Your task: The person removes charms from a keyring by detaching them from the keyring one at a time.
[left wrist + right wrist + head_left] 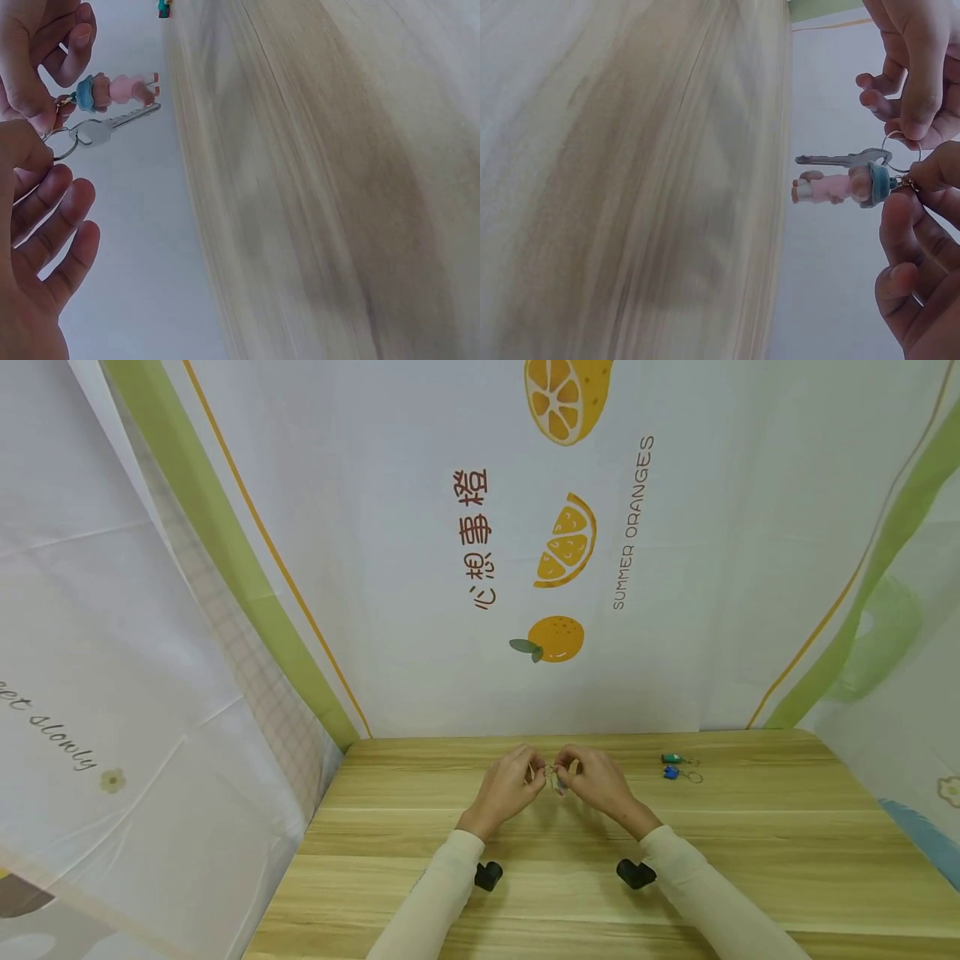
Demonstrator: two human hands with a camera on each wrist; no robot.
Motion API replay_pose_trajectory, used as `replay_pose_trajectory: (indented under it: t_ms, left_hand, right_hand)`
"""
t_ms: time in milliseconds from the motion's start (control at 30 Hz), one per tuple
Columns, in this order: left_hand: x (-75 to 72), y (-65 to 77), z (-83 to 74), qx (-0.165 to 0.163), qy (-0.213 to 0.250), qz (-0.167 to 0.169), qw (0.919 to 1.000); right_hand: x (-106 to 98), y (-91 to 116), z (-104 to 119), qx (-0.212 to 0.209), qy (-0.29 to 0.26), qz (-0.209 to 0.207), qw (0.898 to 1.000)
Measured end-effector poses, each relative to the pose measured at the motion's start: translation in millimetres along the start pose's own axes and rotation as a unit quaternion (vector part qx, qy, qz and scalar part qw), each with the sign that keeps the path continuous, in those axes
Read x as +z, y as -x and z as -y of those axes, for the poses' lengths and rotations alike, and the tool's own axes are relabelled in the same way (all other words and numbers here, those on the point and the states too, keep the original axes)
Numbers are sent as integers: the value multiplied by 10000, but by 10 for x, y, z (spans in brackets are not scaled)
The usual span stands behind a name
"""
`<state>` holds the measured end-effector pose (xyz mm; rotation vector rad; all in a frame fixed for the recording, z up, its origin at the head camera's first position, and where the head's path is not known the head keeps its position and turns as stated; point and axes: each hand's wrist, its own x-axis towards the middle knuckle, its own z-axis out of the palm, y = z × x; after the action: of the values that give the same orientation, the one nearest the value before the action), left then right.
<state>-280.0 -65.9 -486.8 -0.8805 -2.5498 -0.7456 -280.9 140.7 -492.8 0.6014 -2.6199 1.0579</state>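
Observation:
Both hands meet above the table, near its far edge. My left hand (512, 783) pinches a thin metal key ring (66, 156) between thumb and forefinger, the other fingers loosely bent. From that ring hangs a silver key (96, 133). With thumb and forefinger, my right hand (597, 783) pinches the small gold-coloured clasp of a figurine charm (832, 186), which has a pink body and a blue hat. Charm and key hang side by side, and the clasp is close to the ring. Fingertips hide whether clasp and ring are joined.
On the wooden table (420, 827), right of the hands, lie a green keychain (671, 759) and a blue keychain (671, 772) with a ring. Black fittings (489, 876) show by each forearm. A printed white cloth (405, 610) hangs behind the table.

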Motion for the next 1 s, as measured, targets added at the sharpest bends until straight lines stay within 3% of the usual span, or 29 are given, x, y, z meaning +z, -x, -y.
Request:
replay_pose_trajectory:
  t_ms: [433,700,1000]
  left_hand:
    - [17,-27,-38,-174,77,250,9995]
    - [9,-23,-54,-2,-85,190,9998]
    - [2,-16,-63,9,-54,123,9999]
  right_hand:
    - [25,3,12,-612,231,-211,9976]
    - [36,10,25,-511,208,-243,9982]
    - [42,11,9,-60,6,-40,10000]
